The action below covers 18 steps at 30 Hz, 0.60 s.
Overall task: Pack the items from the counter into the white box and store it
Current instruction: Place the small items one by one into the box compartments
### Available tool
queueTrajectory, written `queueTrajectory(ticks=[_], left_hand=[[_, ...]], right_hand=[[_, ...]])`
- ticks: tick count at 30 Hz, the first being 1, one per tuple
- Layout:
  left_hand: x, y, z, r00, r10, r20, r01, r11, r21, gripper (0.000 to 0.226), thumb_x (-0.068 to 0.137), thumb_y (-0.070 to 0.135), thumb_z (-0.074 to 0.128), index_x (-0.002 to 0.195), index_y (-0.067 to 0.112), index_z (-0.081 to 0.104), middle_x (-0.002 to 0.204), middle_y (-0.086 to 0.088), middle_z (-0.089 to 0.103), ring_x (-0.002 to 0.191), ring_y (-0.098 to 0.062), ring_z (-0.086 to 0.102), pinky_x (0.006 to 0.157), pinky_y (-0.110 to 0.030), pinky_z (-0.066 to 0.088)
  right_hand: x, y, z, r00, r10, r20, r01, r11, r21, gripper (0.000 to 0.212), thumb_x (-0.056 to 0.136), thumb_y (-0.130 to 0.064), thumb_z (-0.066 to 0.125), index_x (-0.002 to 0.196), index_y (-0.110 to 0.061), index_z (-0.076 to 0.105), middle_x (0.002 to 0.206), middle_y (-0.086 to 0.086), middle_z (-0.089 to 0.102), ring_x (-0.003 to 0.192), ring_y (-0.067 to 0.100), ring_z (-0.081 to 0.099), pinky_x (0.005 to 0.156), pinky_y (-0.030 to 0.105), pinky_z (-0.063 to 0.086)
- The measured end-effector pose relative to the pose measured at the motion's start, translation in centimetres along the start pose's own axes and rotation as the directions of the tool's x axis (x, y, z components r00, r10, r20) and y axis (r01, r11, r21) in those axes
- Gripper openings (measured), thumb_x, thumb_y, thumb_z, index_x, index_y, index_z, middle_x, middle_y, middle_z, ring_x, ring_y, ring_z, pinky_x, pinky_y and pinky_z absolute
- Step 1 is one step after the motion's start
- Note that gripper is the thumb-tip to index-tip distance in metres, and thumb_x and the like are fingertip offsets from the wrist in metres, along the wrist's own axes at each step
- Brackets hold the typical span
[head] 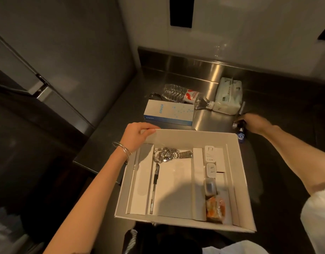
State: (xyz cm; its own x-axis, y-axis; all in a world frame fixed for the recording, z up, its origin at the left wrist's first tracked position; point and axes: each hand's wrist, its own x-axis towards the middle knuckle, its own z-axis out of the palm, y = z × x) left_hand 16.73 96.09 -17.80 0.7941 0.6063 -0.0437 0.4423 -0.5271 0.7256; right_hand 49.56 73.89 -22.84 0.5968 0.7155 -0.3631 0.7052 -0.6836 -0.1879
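The open white box (237, 180) lies on the steel counter, partly over its front edge. Inside lie a pen (154, 187), a silver watch with a beaded chain (169, 154), two white chargers (210, 154), a small case (210, 186) and an orange snack packet (215, 209). My left hand (138, 134) grips the box's far left corner. My right hand (255, 122) reaches right of the box and closes around a small dark item (239, 122) on the counter. A small blue-labelled bottle (241, 136) stands just below that hand.
Behind the box lie an Anker box (169, 111), a flattened clear water bottle (183, 96), a tissue pack (228, 97), a pen-like stick (242, 107) and a dark chain (154, 95). A grey fridge (66, 52) stands on the left, the wall behind.
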Motion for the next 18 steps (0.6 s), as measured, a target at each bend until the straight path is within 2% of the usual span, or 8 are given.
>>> queueTrajectory(ticks=[3, 5, 8, 9, 11, 14, 18], left_hand=[[0.1, -0.1, 0.1, 1.000, 0.003, 0.008, -0.003, 1.000, -0.003, 0.021, 0.089, 0.016, 0.053, 0.106, 0.014, 0.068, 0.107, -0.007, 0.068, 0.096, -0.011, 0.057, 0.078, -0.011, 0.040], [0.2, -0.2, 0.1, 1.000, -0.009, 0.008, 0.009, 1.000, -0.006, 0.021, 0.089, 0.016, 0.054, 0.105, 0.014, 0.068, 0.106, -0.007, 0.068, 0.097, -0.014, 0.058, 0.077, -0.010, 0.039], [0.1, -0.1, 0.2, 1.000, -0.020, 0.003, 0.021, 1.000, -0.014, 0.021, 0.089, 0.016, 0.054, 0.105, 0.014, 0.068, 0.105, -0.007, 0.068, 0.095, -0.012, 0.056, 0.076, -0.011, 0.040], [0.1, 0.0, 0.1, 1.000, -0.020, 0.003, 0.020, 1.000, -0.012, 0.021, 0.089, 0.015, 0.054, 0.105, 0.014, 0.068, 0.105, -0.007, 0.069, 0.094, -0.011, 0.056, 0.076, -0.011, 0.040], [0.1, 0.1, 0.1, 1.000, -0.019, 0.008, 0.019, 1.000, -0.014, 0.021, 0.089, 0.015, 0.054, 0.105, 0.013, 0.068, 0.105, -0.008, 0.069, 0.095, -0.012, 0.055, 0.077, -0.013, 0.040], [0.0, 0.1, 0.0, 1.000, -0.025, 0.014, 0.026, 1.000, -0.015, 0.021, 0.089, 0.014, 0.054, 0.105, 0.012, 0.068, 0.105, -0.009, 0.068, 0.097, -0.017, 0.057, 0.078, -0.016, 0.041], [0.0, 0.0, -0.1, 1.000, -0.012, 0.017, 0.013, 1.000, -0.016, 0.022, 0.089, 0.014, 0.054, 0.106, 0.012, 0.068, 0.105, -0.008, 0.068, 0.096, -0.016, 0.057, 0.080, -0.019, 0.043]], right_hand=[[-0.4, -0.1, -0.6, 0.999, -0.043, 0.000, 0.043, 0.999, 0.012, 0.033, 0.090, 0.001, 0.047, 0.120, -0.006, 0.059, 0.125, 0.019, 0.058, 0.117, 0.035, 0.053, 0.097, 0.040, 0.041], [-0.2, -0.1, -1.1, 0.996, -0.057, -0.070, 0.063, 0.995, 0.080, 0.030, 0.089, 0.000, 0.050, 0.118, -0.004, 0.059, 0.124, 0.020, 0.058, 0.114, 0.036, 0.053, 0.095, 0.039, 0.041], [0.8, 0.0, -1.6, 0.994, 0.021, -0.105, 0.007, 0.967, 0.254, 0.026, 0.089, -0.002, 0.052, 0.114, 0.001, 0.059, 0.112, 0.020, 0.058, 0.106, 0.035, 0.055, 0.089, 0.037, 0.041], [1.1, 0.0, -1.6, 0.996, 0.027, -0.091, -0.003, 0.968, 0.252, 0.024, 0.090, -0.004, 0.052, 0.112, -0.001, 0.059, 0.107, 0.017, 0.059, 0.101, 0.034, 0.056, 0.086, 0.037, 0.042], [2.0, 0.3, -0.9, 0.999, 0.028, -0.038, -0.022, 0.988, 0.153, 0.021, 0.090, -0.008, 0.052, 0.109, -0.005, 0.060, 0.110, 0.017, 0.060, 0.099, 0.034, 0.057, 0.086, 0.039, 0.046], [2.5, 0.3, 0.3, 0.997, 0.060, -0.042, -0.059, 0.998, 0.019, 0.019, 0.091, -0.012, 0.047, 0.105, -0.008, 0.058, 0.110, 0.018, 0.059, 0.098, 0.033, 0.056, 0.090, 0.045, 0.047], [1.1, -0.4, 0.5, 0.996, 0.004, -0.085, -0.018, 0.985, -0.174, 0.014, 0.090, -0.011, 0.048, 0.100, -0.009, 0.057, 0.104, 0.016, 0.059, 0.095, 0.030, 0.056, 0.083, 0.041, 0.049]])
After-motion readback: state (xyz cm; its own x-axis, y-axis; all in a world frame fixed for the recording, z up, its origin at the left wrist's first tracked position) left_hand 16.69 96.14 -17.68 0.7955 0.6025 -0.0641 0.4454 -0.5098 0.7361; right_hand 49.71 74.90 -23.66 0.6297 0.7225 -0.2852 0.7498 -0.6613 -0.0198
